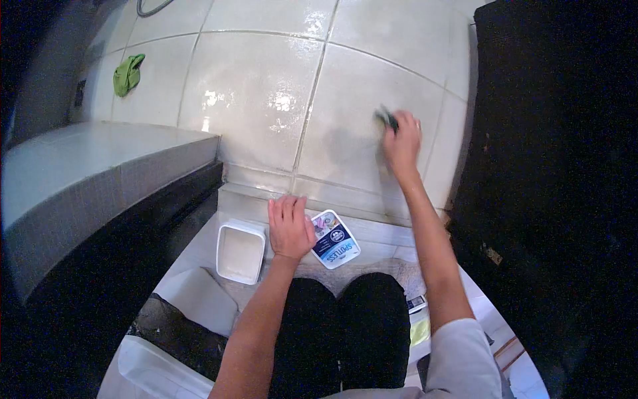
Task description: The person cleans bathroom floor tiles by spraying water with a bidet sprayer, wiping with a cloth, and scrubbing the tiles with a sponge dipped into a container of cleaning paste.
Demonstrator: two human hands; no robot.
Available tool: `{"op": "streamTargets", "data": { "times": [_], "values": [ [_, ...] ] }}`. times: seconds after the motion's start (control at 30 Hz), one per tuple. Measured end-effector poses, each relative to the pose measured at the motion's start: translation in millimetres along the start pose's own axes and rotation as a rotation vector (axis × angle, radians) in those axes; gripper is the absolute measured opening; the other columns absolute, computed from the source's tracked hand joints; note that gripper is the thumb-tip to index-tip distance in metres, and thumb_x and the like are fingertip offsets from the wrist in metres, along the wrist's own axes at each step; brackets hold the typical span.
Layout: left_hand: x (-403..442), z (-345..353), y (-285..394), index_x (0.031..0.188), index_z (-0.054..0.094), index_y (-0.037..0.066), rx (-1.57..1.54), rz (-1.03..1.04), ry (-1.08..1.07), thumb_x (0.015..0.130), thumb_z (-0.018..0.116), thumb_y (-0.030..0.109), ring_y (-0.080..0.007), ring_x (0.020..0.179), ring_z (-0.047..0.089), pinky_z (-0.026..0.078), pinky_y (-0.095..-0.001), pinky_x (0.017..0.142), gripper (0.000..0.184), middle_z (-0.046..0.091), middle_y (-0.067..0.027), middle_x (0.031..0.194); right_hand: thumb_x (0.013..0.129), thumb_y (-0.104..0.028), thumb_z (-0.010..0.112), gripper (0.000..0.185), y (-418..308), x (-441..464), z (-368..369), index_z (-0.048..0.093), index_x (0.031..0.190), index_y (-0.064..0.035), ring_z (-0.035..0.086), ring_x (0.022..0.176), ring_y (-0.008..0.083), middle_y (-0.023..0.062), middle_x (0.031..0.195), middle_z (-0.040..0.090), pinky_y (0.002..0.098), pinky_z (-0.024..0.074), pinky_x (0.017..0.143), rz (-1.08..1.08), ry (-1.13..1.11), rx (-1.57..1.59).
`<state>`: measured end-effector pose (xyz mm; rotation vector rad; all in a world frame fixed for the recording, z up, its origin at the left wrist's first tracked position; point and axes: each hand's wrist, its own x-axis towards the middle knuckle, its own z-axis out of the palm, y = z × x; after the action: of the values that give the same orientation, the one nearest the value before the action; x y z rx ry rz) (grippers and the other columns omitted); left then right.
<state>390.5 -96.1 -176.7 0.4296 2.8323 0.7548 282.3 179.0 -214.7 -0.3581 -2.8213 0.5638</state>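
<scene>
My right hand is closed around a dark green scouring pad, held low over the wet white floor tiles. The pad is smeared by motion, and part of it is hidden by the fingers. My left hand lies with its fingers stretched out on the tiled ledge, holding nothing. Just right of that hand is a white and blue lid printed "SPOTLESS", its edge close to my thumb. To the left stands an uncovered white plastic tub with pale contents.
A crumpled green cloth lies on the tiles at the upper left. Near it a low tiled wall runs along the left. A grey hose shows at the top edge. Dark surfaces border the right side.
</scene>
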Motion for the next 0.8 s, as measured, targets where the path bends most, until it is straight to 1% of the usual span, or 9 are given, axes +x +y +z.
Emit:
{"op": "streamTargets", "data": {
  "times": [0.07, 0.2, 0.27, 0.33, 0.4, 0.5, 0.53, 0.67, 0.8],
  "values": [
    [5, 2, 1, 0.115, 0.052, 0.002, -0.014, 0.022, 0.032, 0.077, 0.050, 0.017, -0.0364, 0.114, 0.044, 0.022, -0.0581, 0.105, 0.041, 0.051, -0.0168, 0.113, 0.073, -0.004, 0.058, 0.026, -35, 38, 40, 0.061, 0.099, -0.0029, 0.053, 0.093, 0.0339, 0.0157, 0.101, 0.058, 0.0442, 0.0423, 0.084, 0.139, 0.201, -0.003],
    [5, -2, -2, 0.115, 0.052, 0.002, -0.026, 0.027, 0.037, 0.076, 0.050, 0.016, -0.0364, 0.114, 0.044, 0.022, -0.0579, 0.105, 0.042, 0.051, -0.0173, 0.113, 0.072, -0.015, 0.062, 0.036, -130, -18, 47, 0.059, 0.106, -0.0035, 0.055, 0.103, 0.0303, 0.0122, 0.108, 0.060, 0.0431, 0.0410, 0.093, -0.393, -0.296, 0.283],
    [4, -4, -1, 0.115, 0.052, 0.002, -0.039, 0.037, 0.035, 0.076, 0.050, 0.016, -0.0364, 0.114, 0.044, 0.022, -0.0579, 0.106, 0.042, 0.051, -0.0173, 0.113, 0.067, -0.014, 0.065, 0.043, -73, -38, 29, 0.061, 0.110, -0.0071, 0.057, 0.103, 0.0288, 0.0099, 0.107, 0.063, 0.0440, 0.0430, 0.090, -0.492, -0.149, 0.322],
    [2, -2, -4, 0.116, 0.052, 0.002, -0.029, 0.025, 0.026, 0.076, 0.050, 0.017, -0.0362, 0.114, 0.044, 0.023, -0.0577, 0.106, 0.043, 0.051, -0.0168, 0.113, 0.061, -0.009, 0.066, 0.048, 7, -34, 7, 0.063, 0.109, -0.0118, 0.060, 0.097, 0.0288, 0.0081, 0.102, 0.066, 0.0453, 0.0414, 0.089, -0.270, -0.018, 0.248],
    [3, 0, -4, 0.116, 0.052, 0.002, -0.020, 0.029, 0.042, 0.076, 0.050, 0.017, -0.0361, 0.114, 0.044, 0.023, -0.0576, 0.105, 0.043, 0.051, -0.0166, 0.113, 0.071, -0.011, 0.065, 0.049, 58, 0, -21, 0.056, 0.119, -0.0097, 0.050, 0.112, 0.0319, 0.0176, 0.118, 0.058, 0.0490, 0.0352, 0.093, -0.091, 0.066, -0.282],
    [1, 1, -1, 0.116, 0.052, 0.002, -0.005, 0.023, 0.059, 0.076, 0.050, 0.017, -0.0359, 0.114, 0.044, 0.023, -0.0574, 0.105, 0.043, 0.051, -0.0164, 0.113, 0.079, -0.016, 0.061, 0.047, 15, 50, 0, 0.053, 0.123, -0.0027, 0.044, 0.119, 0.0347, 0.0194, 0.125, 0.052, 0.0454, 0.0302, 0.102, 0.355, 0.088, -0.148],
    [4, 1, -1, 0.116, 0.052, 0.002, 0.011, 0.031, 0.067, 0.076, 0.050, 0.017, -0.0357, 0.114, 0.044, 0.023, -0.0573, 0.105, 0.043, 0.051, -0.0164, 0.113, 0.079, -0.015, 0.062, 0.048, -16, 40, 33, 0.051, 0.124, -0.0014, 0.040, 0.124, 0.0380, 0.0214, 0.129, 0.049, 0.0472, 0.0266, 0.107, 0.214, 0.261, 0.062],
    [3, 2, -4, 0.116, 0.052, 0.002, 0.003, 0.049, 0.058, 0.075, 0.050, 0.016, -0.0358, 0.114, 0.044, 0.023, -0.0574, 0.105, 0.043, 0.051, -0.0165, 0.113, 0.073, -0.009, 0.066, 0.052, -143, -6, 73, 0.052, 0.122, -0.0024, 0.041, 0.127, 0.0354, 0.0208, 0.132, 0.047, 0.0469, 0.0305, 0.107, -0.341, -0.193, 0.512],
    [3, 0, -3, 0.115, 0.052, 0.002, -0.028, 0.035, 0.063, 0.075, 0.050, 0.016, -0.0359, 0.113, 0.044, 0.022, -0.0578, 0.106, 0.043, 0.051, -0.0172, 0.112, 0.076, -0.009, 0.062, 0.040, -65, 30, 37, 0.056, 0.116, -0.0093, 0.047, 0.122, 0.0345, 0.0150, 0.125, 0.054, 0.0523, 0.0276, 0.107, -0.463, -0.108, 0.246]
  ]
}}
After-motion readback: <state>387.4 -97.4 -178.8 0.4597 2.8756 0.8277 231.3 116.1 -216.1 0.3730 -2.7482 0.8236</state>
